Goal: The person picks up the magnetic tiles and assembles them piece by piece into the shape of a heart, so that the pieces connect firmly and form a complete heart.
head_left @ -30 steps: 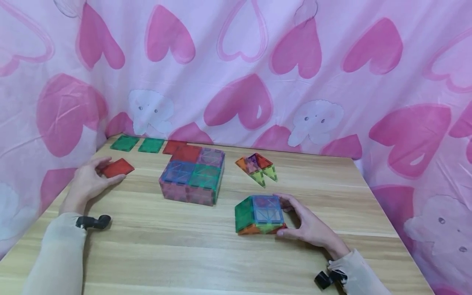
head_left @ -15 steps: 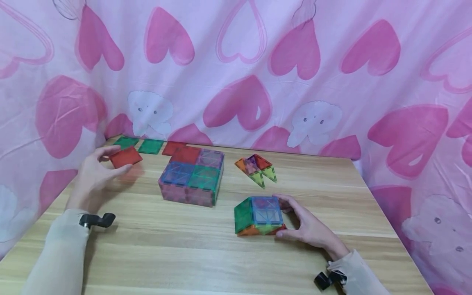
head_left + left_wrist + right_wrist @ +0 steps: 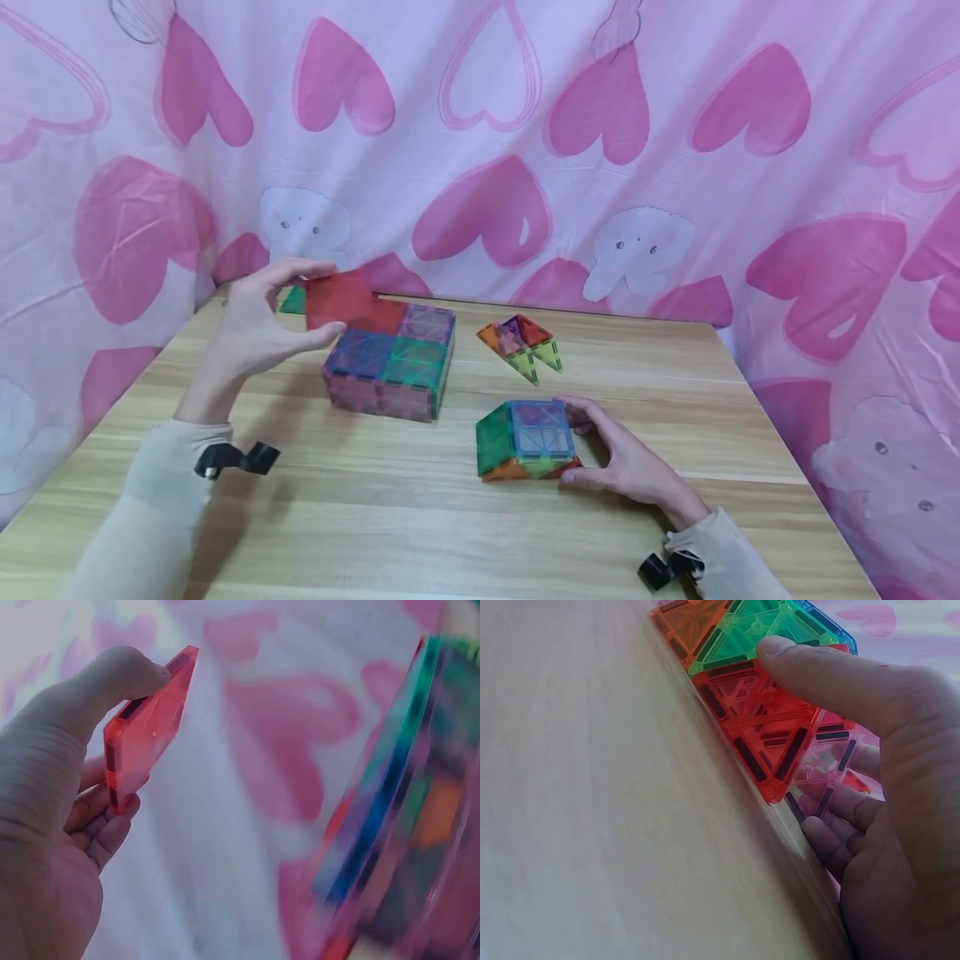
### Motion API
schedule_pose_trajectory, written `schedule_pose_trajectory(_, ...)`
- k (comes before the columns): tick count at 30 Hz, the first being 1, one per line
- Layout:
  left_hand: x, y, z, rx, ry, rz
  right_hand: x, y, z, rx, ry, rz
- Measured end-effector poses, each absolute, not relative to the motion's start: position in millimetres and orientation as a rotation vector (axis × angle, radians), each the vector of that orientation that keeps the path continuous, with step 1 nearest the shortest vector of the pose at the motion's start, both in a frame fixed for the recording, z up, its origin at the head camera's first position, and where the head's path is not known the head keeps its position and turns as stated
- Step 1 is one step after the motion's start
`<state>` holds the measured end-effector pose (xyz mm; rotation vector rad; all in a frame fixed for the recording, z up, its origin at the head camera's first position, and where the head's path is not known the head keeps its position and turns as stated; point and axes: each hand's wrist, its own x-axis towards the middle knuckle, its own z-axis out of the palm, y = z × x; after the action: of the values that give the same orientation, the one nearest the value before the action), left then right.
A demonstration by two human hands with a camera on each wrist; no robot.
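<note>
A red square tile (image 3: 339, 298), likely light, stiff and slick, best pinched by its edges, is held so by the left hand (image 3: 251, 333), now lifted from the table (image 3: 300, 500) at 10 o'clock. At 4 o'clock, the right hand (image 3: 626, 458) grips a small tile house (image 3: 525, 437), unchanged.

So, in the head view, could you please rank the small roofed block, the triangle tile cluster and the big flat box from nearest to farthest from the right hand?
1. Small roofed block: gripped by the right hand.
2. Triangle tile cluster: behind the hand.
3. Big flat box: far left.
</note>
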<state>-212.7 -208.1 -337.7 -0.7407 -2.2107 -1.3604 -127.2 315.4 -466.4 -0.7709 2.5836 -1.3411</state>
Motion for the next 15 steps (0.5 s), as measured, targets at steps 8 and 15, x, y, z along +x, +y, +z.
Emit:
schedule_pose_trajectory(8,-197,-124,-337,-1.071,-2.221,-1.29,-127,316,-466,-0.776,2.583,-1.341)
schedule_pose_trajectory(15,-187,-42,-351,-1.263,-2.261,-1.28,-127,317,-466,-0.797,2.555,-1.37)
